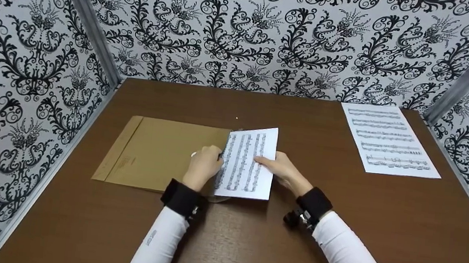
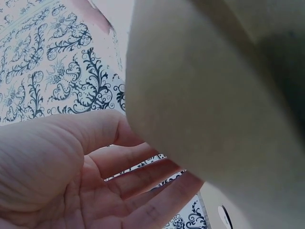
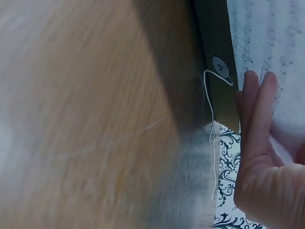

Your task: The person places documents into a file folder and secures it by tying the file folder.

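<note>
Mid-frame in the head view: right hand (image 1: 281, 168) pinches sheet (image 1: 241, 162) over envelope's (image 1: 167, 152) right end; left hand (image 1: 204, 166) pinches envelope edge. Best keep that edge lifted, sheet flat and square, corners unsnagged.

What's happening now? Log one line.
left hand: grips envelope | right hand: holds music sheet at envelope's right end | second sheet: flat on table, far right
</note>
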`<state>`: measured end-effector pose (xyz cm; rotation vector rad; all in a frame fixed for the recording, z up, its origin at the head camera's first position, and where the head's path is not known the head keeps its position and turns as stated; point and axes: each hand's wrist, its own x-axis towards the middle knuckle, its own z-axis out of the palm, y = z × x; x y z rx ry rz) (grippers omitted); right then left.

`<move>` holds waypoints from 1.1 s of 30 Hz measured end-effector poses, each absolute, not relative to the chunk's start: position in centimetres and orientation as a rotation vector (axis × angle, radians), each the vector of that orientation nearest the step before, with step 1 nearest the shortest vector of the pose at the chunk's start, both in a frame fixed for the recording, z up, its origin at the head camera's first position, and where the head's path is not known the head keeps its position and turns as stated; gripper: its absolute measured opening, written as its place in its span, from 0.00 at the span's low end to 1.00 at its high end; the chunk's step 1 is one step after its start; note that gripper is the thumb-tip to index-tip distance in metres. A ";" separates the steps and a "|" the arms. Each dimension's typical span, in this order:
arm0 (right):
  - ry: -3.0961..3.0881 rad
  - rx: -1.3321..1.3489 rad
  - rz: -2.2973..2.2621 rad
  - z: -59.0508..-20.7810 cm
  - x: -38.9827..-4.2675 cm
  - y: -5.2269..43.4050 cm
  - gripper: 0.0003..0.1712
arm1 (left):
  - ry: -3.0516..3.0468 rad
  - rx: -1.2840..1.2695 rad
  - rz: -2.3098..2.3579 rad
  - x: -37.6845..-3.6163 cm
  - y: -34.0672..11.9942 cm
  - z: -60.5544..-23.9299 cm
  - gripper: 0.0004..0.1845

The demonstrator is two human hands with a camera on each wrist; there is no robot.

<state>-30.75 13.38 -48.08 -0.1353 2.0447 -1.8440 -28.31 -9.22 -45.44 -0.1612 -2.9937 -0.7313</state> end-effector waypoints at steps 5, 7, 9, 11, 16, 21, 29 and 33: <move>2.014 -0.157 -1.830 -47.9 -30.6 13.6 0.26 | -2.978 -0.165 -0.751 -28.2 -9.2 -45.5 0.14; 2.001 -0.160 -1.835 -47.8 -30.5 13.7 0.27 | -2.967 -0.170 -0.747 -28.1 -9.2 -45.4 0.14; 1.970 -0.166 -1.858 -47.8 -30.4 13.8 0.27 | -2.961 -0.169 -0.739 -28.0 -9.2 -45.4 0.13; 1.943 -0.155 -1.873 -47.6 -30.2 13.9 0.27 | -2.960 -0.165 -0.727 -28.0 -9.2 -45.3 0.13; 1.911 -0.105 -1.879 -47.2 -29.8 14.4 0.26 | -2.972 -0.158 -0.731 -28.1 -9.2 -45.4 0.14; 1.903 -0.063 -1.893 -46.9 -29.6 14.9 0.27 | -2.979 -0.156 -0.747 -28.3 -9.3 -45.5 0.14; 1.872 -0.045 -1.917 -46.5 -28.8 15.5 0.30 | -2.972 -0.165 -0.757 -28.3 -9.3 -45.5 0.14; 1.903 -0.057 -1.890 -46.5 -28.6 15.7 0.30 | -2.973 -0.174 -0.744 -28.3 -9.3 -45.6 0.13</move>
